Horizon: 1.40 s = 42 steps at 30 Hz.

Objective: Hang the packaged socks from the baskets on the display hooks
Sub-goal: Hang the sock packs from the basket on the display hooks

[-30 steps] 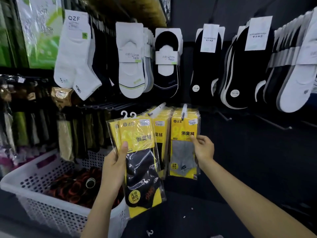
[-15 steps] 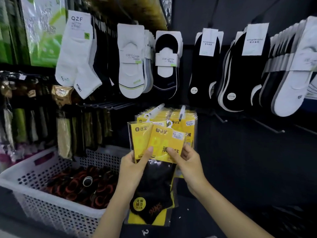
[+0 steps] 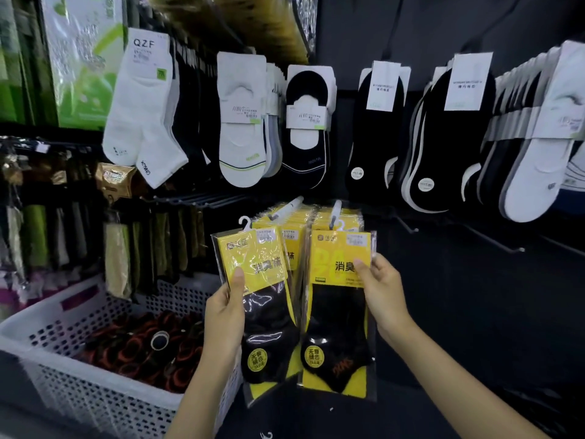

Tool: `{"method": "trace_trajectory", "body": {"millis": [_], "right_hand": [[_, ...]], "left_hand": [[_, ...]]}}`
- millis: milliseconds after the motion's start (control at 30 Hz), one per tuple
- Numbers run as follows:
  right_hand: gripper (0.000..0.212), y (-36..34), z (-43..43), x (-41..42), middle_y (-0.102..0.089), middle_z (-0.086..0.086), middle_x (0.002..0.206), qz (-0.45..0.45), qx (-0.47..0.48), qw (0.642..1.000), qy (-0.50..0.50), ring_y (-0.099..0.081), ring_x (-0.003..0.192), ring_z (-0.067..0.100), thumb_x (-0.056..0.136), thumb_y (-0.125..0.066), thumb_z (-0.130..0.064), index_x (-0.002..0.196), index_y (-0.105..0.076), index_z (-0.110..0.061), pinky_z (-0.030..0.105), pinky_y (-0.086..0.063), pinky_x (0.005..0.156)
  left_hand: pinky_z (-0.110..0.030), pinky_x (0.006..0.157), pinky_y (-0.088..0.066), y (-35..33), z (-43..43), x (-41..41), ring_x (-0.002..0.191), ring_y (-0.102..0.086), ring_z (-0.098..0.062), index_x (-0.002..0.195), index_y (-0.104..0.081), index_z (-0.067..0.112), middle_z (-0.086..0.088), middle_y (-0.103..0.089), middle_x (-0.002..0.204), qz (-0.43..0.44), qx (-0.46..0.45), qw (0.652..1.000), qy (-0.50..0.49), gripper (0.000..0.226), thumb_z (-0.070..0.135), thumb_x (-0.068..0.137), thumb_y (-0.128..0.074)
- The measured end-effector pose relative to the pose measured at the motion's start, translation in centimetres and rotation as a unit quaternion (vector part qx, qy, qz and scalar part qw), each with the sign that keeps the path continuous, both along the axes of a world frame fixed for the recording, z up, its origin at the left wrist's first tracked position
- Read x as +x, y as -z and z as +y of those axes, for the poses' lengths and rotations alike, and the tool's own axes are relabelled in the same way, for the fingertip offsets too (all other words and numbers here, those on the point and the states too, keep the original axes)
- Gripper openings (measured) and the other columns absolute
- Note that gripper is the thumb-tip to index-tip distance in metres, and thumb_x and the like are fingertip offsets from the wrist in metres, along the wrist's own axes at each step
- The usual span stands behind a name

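My left hand (image 3: 226, 307) grips a yellow pack of black socks (image 3: 262, 299) by its left edge, thumb on the front. A second yellow pack of black socks (image 3: 338, 312) is pinched by my right hand (image 3: 378, 285) at its right edge. Its white hanger sits at the tip of the right display hook (image 3: 335, 210). Several matching yellow packs (image 3: 292, 231) hang behind on that hook and on the left display hook (image 3: 289, 205). The white basket (image 3: 63, 312) stands at the lower left.
Rows of white and black socks (image 3: 240, 122) hang above on the dark wall. Bare hooks (image 3: 493, 240) stick out to the right of the yellow packs. Green and dark packs (image 3: 152, 245) hang behind the basket, which holds dark and orange items (image 3: 139, 346).
My hands held both packs together half a second ago. Now they have parted: the right hand carried one pack right and up to the right hook, the left hand keeps the other.
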State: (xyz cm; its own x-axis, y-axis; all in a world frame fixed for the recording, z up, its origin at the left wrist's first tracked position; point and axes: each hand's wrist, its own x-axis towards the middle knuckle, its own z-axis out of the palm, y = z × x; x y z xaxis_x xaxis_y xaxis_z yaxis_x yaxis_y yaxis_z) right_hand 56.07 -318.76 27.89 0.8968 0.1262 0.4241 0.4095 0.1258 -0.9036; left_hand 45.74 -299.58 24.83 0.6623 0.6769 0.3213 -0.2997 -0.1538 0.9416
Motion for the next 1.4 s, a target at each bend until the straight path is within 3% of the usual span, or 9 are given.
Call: {"method": "trace_trajectory", "body": {"millis": [133, 433, 533, 633, 700, 867, 1033, 1233, 1400], "right_hand": [[0.012, 0.2, 1.4, 2.0, -0.071, 0.003, 0.095, -0.001, -0.061, 0.998, 0.032, -0.067, 0.084, 0.018, 0.097, -0.052, -0.02, 0.092, -0.061, -0.024, 0.037, -0.054, 0.08], [0.01, 1.4, 2.9, 6.7, -0.069, -0.004, 0.093, 0.035, -0.047, 0.992, 0.11, -0.066, 0.093, 0.015, 0.095, -0.056, -0.023, 0.086, -0.06, -0.025, 0.024, -0.051, 0.076], [0.009, 1.6, 2.5, 7.1, -0.066, -0.004, 0.092, 0.04, -0.055, 0.986, 0.151, -0.064, 0.093, 0.016, 0.09, -0.065, -0.026, 0.092, -0.059, -0.019, 0.019, -0.047, 0.07], [0.026, 2.3, 1.6, 6.5, -0.062, 0.004, 0.102, 0.053, -0.055, 0.979, 0.188, -0.062, 0.091, 0.017, 0.081, -0.075, -0.02, 0.098, -0.055, -0.016, 0.018, -0.046, 0.069], [0.033, 2.9, 1.2, 5.3, -0.056, 0.006, 0.109, 0.047, -0.058, 0.977, 0.199, -0.059, 0.093, 0.017, 0.08, -0.075, -0.02, 0.103, -0.051, -0.014, 0.022, -0.048, 0.075], [0.01, 3.5, 2.1, 0.1, -0.062, -0.007, 0.102, 0.049, -0.037, 0.997, 0.047, -0.061, 0.097, 0.008, 0.091, -0.057, -0.035, 0.098, -0.057, -0.027, 0.019, -0.048, 0.08], [0.02, 4.0, 3.5, -3.3, -0.067, -0.004, 0.109, 0.04, -0.08, 0.991, -0.095, -0.064, 0.103, 0.01, 0.091, -0.054, -0.036, 0.107, -0.058, -0.025, 0.025, -0.051, 0.088], [0.01, 3.4, 2.6, -3.2, -0.074, 0.002, 0.096, 0.036, 0.021, 0.997, -0.063, -0.07, 0.092, 0.013, 0.094, -0.056, -0.02, 0.1, -0.064, -0.017, 0.026, -0.057, 0.08], [0.012, 2.6, 0.8, -1.8, -0.074, 0.001, 0.088, 0.025, 0.074, 0.996, 0.036, -0.07, 0.082, 0.014, 0.094, -0.057, -0.022, 0.098, -0.064, -0.014, 0.022, -0.054, 0.069]], "left_hand": [[-0.022, 0.055, -0.03, 0.1, 0.2, 0.1, 0.041, -0.025, -0.004, 0.058, -0.026, 0.018, 0.011, -0.024, 0.045, -0.008, 0.001, 1.0, 0.001, 0.051, 0.055, 0.088, -0.044], [-0.032, 0.058, -0.029, 0.4, 0.0, 0.2, 0.044, -0.022, -0.009, 0.061, -0.039, 0.009, 0.007, -0.022, 0.048, -0.008, 0.022, 0.999, 0.028, 0.055, 0.058, 0.085, -0.044], [-0.017, 0.058, -0.031, 0.6, 0.1, 0.4, 0.046, -0.026, -0.004, 0.052, -0.028, 0.019, 0.011, -0.025, 0.047, -0.019, 0.007, 1.0, 0.021, 0.053, 0.058, 0.083, -0.045], [-0.008, 0.057, -0.038, 1.2, 0.5, 0.7, 0.06, -0.043, -0.007, 0.059, -0.044, 0.009, 0.001, -0.044, 0.058, -0.028, 0.036, 0.998, 0.044, 0.054, 0.055, 0.088, -0.042], [-0.008, 0.064, -0.045, 1.3, 0.4, 0.9, 0.066, -0.059, -0.001, 0.066, -0.064, 0.026, 0.01, -0.065, 0.066, -0.036, 0.05, 0.996, 0.069, 0.041, 0.049, 0.092, -0.041], [0.004, 0.063, -0.038, 0.9, -0.8, 1.0, 0.076, -0.058, 0.022, 0.082, -0.065, 0.038, 0.036, -0.066, 0.077, -0.041, 0.026, 0.995, 0.082, 0.027, 0.037, 0.097, -0.043], [-0.018, 0.077, -0.051, 0.9, -2.1, 0.9, 0.092, -0.069, -0.005, 0.096, -0.072, 0.026, 0.008, -0.075, 0.095, -0.036, -0.005, 0.988, 0.153, 0.035, 0.047, 0.09, -0.044], [-0.01, 0.078, -0.049, 0.8, -3.9, 1.0, 0.102, -0.065, -0.003, 0.117, -0.062, 0.023, 0.012, -0.071, 0.106, -0.034, 0.026, 0.975, 0.218, 0.042, 0.047, 0.087, -0.045], [-0.04, 0.099, -0.048, 1.3, -5.0, 1.3, 0.109, -0.063, -0.01, 0.136, -0.043, 0.032, 0.01, -0.068, 0.111, 0.005, 0.035, 0.965, 0.259, 0.061, 0.057, 0.08, -0.045]]}}
